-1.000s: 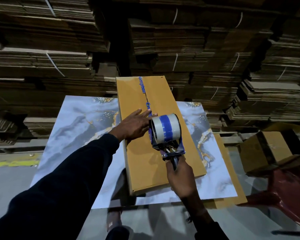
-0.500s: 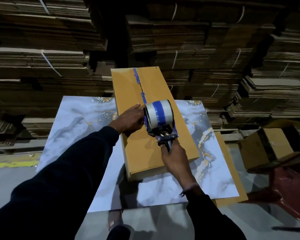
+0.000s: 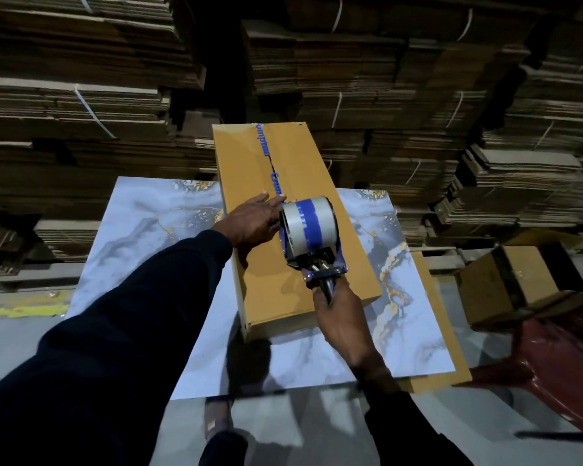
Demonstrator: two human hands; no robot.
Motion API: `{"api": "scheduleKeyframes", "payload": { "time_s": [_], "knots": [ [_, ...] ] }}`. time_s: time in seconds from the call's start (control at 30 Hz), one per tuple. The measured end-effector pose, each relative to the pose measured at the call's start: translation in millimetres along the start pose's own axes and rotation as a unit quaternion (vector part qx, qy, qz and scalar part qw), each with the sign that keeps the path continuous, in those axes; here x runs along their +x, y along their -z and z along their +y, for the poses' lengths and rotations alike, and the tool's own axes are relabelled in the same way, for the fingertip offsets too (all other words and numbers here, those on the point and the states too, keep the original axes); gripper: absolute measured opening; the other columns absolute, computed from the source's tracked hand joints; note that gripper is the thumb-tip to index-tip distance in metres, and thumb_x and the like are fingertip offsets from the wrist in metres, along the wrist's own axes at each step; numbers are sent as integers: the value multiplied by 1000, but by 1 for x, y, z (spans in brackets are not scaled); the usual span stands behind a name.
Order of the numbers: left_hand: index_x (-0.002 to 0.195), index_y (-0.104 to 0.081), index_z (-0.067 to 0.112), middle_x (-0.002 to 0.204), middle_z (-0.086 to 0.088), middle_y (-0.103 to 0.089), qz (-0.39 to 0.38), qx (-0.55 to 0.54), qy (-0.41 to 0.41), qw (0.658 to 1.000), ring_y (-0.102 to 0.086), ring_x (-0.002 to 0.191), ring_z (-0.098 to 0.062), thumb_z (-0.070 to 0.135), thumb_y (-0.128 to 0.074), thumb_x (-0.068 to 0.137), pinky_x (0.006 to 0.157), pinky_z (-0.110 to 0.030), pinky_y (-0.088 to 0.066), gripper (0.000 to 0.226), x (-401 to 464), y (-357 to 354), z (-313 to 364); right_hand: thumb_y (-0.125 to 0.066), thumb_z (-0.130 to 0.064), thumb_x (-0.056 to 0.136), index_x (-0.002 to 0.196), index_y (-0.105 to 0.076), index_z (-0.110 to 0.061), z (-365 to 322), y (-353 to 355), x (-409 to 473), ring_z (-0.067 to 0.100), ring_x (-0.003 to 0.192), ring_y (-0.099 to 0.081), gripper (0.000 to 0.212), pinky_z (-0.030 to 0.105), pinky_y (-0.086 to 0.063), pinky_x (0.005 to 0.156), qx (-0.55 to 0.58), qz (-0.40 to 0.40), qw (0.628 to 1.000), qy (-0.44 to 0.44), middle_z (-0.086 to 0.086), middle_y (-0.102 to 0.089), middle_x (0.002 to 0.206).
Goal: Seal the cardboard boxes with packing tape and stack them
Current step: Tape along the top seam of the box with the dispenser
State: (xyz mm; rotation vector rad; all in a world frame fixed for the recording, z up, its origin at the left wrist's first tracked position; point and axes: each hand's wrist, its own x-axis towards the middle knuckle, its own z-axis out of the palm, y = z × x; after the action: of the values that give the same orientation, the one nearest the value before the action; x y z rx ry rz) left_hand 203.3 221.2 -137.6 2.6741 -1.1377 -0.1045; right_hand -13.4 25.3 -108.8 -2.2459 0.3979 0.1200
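A long, flat cardboard box point(image 3: 300, 163) lies lengthwise on a marble-patterned tabletop point(image 3: 142, 230). Blue-printed tape runs down its centre seam from the far end. My left hand point(image 3: 254, 223) rests flat on the box top, fingers spread beside the seam. My right hand point(image 3: 342, 317) grips the handle of a blue tape dispenser point(image 3: 312, 237) that carries a clear and blue roll. The dispenser sits on the seam about halfway along the box, right next to my left fingertips.
Tall stacks of strapped, flattened cardboard point(image 3: 384, 79) fill the background. A smaller brown box point(image 3: 519, 280) rests on a red plastic chair point(image 3: 559, 364) at the right. A cardboard sheet point(image 3: 435, 331) pokes out under the tabletop's right edge. My foot point(image 3: 216, 418) shows below.
The dispenser went forward along the seam and has come back a little toward me. My left hand, curled half a second ago, lies flat again beside it.
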Motion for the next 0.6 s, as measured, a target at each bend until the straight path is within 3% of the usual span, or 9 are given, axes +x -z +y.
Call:
{"api": "scheduleKeyframes", "payload": {
  "time_s": [0.07,0.17,0.3,0.43,0.53,0.6],
  "knots": [
    [164,-23,27,172,4,-16,-29,8,0,1000,-9,160,-20,33,-39,111,130,-46,-5,56,2,-3,-6,-56,-24,100,106,-54,-16,11,2,-15,36,83,-65,10,45,-53,70,0,9,1000,7,11,-67,88],
    [164,-22,33,172,11,-12,-42,6,1,999,-6,160,-17,50,-21,109,130,-47,-5,58,5,-8,-12,-57,-31,99,112,-59,-17,31,6,-45,33,84,-67,19,42,-52,66,-4,45,998,45,9,-71,87],
    [164,-23,32,172,9,-11,-38,11,14,999,-5,160,-18,47,-24,112,129,-50,-4,54,4,-8,-9,-60,-30,100,127,-62,-16,45,5,-65,24,82,-67,31,37,-50,64,17,69,994,77,3,-74,85],
    [164,-23,26,172,4,-10,-40,-2,-30,999,-2,160,-21,47,-16,107,130,-51,-4,61,-14,-5,26,-61,-24,101,126,-60,-15,48,1,-61,33,97,-69,26,38,-53,74,8,56,998,34,9,-75,99],
    [161,-35,20,170,1,-12,-23,-16,-70,997,-4,159,-18,28,-37,108,130,-44,-1,53,-34,-14,55,-60,-21,101,128,-58,-10,46,2,-60,39,104,-67,29,40,-52,77,-2,41,999,10,17,-73,108],
    [155,-47,19,170,-3,-25,-7,-24,-75,997,-5,160,-17,23,-49,106,131,-45,-5,49,-39,-25,60,-60,-20,101,127,-58,-8,44,3,-59,41,104,-67,30,41,-52,76,-5,40,999,9,19,-73,109]
  ]
}}
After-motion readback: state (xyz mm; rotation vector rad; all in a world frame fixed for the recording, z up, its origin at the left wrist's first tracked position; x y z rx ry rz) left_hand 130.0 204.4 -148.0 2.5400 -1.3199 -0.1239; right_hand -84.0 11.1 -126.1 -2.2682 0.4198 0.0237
